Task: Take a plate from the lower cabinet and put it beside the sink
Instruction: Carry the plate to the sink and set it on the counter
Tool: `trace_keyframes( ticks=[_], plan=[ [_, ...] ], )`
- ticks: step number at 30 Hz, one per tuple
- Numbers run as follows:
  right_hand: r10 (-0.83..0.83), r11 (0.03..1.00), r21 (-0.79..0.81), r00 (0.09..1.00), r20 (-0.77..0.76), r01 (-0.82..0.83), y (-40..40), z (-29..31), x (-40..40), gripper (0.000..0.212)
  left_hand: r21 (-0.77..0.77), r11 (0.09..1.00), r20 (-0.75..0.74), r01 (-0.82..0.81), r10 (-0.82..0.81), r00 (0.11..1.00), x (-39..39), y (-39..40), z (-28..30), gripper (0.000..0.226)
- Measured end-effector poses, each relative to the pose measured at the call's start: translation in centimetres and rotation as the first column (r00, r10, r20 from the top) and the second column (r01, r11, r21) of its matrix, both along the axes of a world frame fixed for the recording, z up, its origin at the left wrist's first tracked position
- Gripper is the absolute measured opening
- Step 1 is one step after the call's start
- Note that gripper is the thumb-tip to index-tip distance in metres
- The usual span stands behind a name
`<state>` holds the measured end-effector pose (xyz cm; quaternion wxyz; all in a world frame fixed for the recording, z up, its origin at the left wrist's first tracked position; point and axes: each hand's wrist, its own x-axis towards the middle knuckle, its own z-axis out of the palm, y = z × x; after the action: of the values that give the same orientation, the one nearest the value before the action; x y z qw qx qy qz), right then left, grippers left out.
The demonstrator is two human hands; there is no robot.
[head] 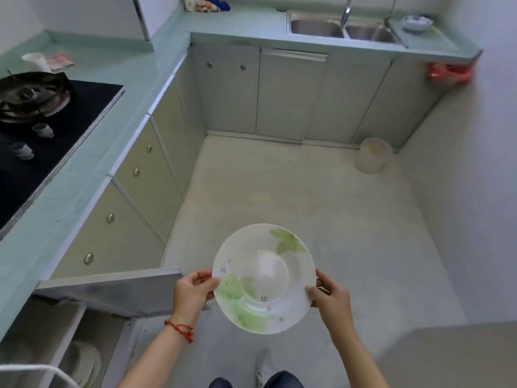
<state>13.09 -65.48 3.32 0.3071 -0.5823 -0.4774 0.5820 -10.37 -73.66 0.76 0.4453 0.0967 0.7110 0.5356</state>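
Note:
A white plate with green leaf prints and small flowers is held level over the floor, low in the middle of the view. My left hand grips its left rim and my right hand grips its right rim. The lower cabinet at the bottom left stands with its door swung open, and more plates are stacked inside. The double steel sink is set in the far counter, at the top right, well away from the plate.
A black stove with a wok fills the left counter. A blue-patterned bowl rests on the drainboard right of the sink. A translucent bucket stands on the floor by the far cabinets. A red bag hangs at the counter's right end.

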Motion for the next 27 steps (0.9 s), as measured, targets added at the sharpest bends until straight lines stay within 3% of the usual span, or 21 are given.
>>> trace_keyframes(
  ticks=[13,27],
  plan=[
    [-0.052,0.998,-0.038,0.998,-0.024,0.051,12.2,-0.2,2.9,0.048,0.024,1.0,-0.006,0.009,-0.008,1.0,2.9,12.5,0.7,0.013],
    [-0.108,0.992,-0.061,0.994,-0.008,0.107,31.7,-1.6,-5.7,0.045,0.018,1.0,0.044,0.023,-0.024,0.999,-5.9,32.9,-0.2,0.012]
  ],
)
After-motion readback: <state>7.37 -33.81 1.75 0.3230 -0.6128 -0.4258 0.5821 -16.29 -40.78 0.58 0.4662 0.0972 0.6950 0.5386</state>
